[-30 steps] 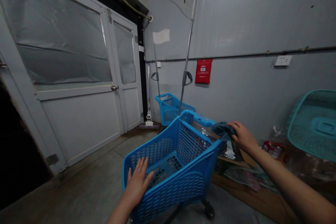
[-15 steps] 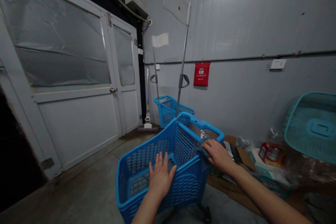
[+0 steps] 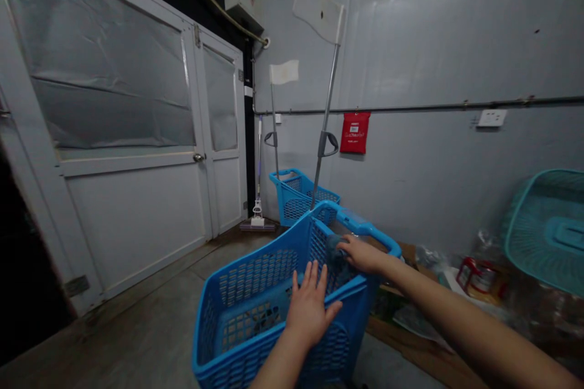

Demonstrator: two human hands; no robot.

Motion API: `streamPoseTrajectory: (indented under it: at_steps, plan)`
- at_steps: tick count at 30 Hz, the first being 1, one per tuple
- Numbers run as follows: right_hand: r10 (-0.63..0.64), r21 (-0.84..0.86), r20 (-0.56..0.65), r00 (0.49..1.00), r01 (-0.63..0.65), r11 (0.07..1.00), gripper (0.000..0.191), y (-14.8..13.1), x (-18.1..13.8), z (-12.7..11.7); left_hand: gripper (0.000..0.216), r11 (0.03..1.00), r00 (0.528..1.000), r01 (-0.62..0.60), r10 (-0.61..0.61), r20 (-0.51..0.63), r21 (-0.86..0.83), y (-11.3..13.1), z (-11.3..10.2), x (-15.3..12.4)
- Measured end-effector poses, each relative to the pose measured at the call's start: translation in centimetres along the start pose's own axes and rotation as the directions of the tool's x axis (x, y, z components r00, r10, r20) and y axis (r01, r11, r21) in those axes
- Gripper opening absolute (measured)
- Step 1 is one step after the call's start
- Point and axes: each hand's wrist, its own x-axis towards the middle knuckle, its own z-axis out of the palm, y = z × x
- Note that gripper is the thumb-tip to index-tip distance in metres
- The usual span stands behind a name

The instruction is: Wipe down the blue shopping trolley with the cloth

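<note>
**Pressing a cloth (image 3: 336, 249) to the end panel (image 3: 317, 242) of the blue cart (image 3: 340, 337)**

Taking the cart's basket as the clock's centre, the right hand (image 3: 361, 254) sits at two o'clock, fingers curled over the bunched blue-grey cloth, which lies against the latticed end panel just below the handle (image 3: 358, 226). The left hand (image 3: 308, 309), at three o'clock, is palm down with fingers extended and slightly spread, over the near side wall of the basket. It appears to have hold of nothing; whether the palm bears on the rim is hidden.

The step in hand looks like wiping the end panel, with the left hand perhaps steadying the cart. How much of the basket has been gone over cannot be told from here.

The next move, as I judge it, calls for light, even pressure across the lattice, with the cloth kept bunched under the fingertips so it doesn't snag in the holes. The left hand would do well to brace the side wall, since a cart on the floor (image 3: 182, 298) could roll or swivel under a push. The pole (image 3: 325, 115) rising at one o'clock, beside the panel's far corner, leaves less room for a wide sweep that way.
</note>
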Motion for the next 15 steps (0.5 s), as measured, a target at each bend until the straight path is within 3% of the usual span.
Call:
streamPoseTrajectory:
  at_steps: [5,8,11,15]
  plan:
    - [-0.062,0.003,0.090,0.994,0.062,0.998,0.035,-0.3,-2.3,0.8,0.079,0.999,0.999,0.010,-0.009,0.031,-0.047,-0.8,-0.5,-1.0]
    - [-0.047,-0.013,0.078,0.996,0.048,0.999,0.047,-1.1,-3.3,1.0,0.081,0.995,0.999,-0.024,0.028,0.045,-0.100,-0.9,-1.6,-1.5]
    - [0.029,-0.053,0.071,0.997,-0.025,0.998,0.062,-1.8,-2.3,1.2,0.083,0.981,0.991,-0.085,0.102,0.090,-0.176,-0.7,-2.6,-1.8]
    - [0.093,-0.113,0.097,0.991,-0.082,0.990,0.075,-1.8,1.5,1.5,0.085,0.960,0.980,-0.099,0.139,0.141,-0.261,-0.4,-3.1,-2.0]
